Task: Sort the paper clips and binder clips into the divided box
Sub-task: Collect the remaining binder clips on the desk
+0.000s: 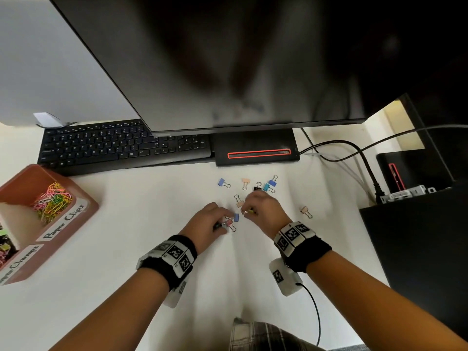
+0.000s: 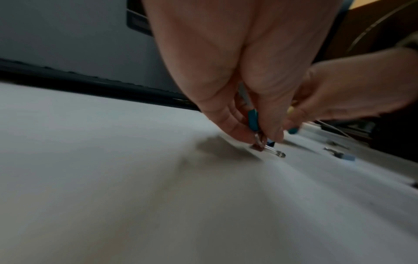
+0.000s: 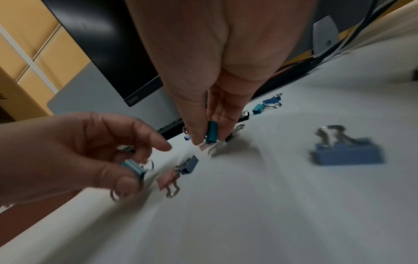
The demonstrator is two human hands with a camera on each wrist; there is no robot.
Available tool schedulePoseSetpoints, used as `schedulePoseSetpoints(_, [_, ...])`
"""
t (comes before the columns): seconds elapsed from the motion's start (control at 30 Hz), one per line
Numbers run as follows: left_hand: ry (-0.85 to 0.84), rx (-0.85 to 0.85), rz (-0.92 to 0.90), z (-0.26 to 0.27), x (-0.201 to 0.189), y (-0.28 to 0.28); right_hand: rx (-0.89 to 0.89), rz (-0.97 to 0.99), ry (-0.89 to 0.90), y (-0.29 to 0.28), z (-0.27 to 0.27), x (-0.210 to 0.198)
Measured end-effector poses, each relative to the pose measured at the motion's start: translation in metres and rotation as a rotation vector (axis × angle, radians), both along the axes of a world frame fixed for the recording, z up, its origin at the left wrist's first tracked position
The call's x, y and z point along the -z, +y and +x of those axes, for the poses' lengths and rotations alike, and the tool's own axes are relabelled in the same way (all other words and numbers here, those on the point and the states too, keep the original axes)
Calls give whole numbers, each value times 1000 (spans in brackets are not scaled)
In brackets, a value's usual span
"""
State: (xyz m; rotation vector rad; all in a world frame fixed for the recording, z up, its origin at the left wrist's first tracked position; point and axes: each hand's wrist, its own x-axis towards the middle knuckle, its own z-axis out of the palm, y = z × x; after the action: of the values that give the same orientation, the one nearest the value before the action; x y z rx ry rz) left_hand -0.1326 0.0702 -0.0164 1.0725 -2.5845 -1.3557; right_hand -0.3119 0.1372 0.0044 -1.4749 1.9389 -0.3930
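Both hands hover low over the white desk amid scattered binder clips. My left hand (image 1: 226, 222) (image 2: 260, 136) pinches a teal binder clip (image 2: 253, 119), and its fingertips touch a pink clip (image 1: 230, 224) (image 2: 257, 147) lying on the desk. A blue clip (image 1: 236, 217) (image 3: 190, 165) lies just beyond it. My right hand (image 1: 247, 211) (image 3: 207, 141) pinches another teal binder clip (image 3: 212, 132) between thumb and fingers, close above a peach clip (image 1: 239, 203). The divided box (image 1: 83, 211) stands at the far left, with coloured paper clips (image 1: 52, 200) in its far compartment.
More binder clips lie behind the hands: blue (image 1: 222, 183), peach (image 1: 245, 182), black (image 1: 257, 186), teal (image 1: 266, 187), and one peach (image 1: 305, 211) to the right. A keyboard (image 1: 121, 145), a monitor stand (image 1: 255, 150) and cables (image 1: 364, 158) line the back. A black unit (image 1: 415, 236) bounds the right.
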Motion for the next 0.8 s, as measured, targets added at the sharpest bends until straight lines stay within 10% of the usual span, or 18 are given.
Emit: schedulePoseSetpoints(0.8, [-140,-40,-84,22,5,-14,-135,234,137,-30,25,8])
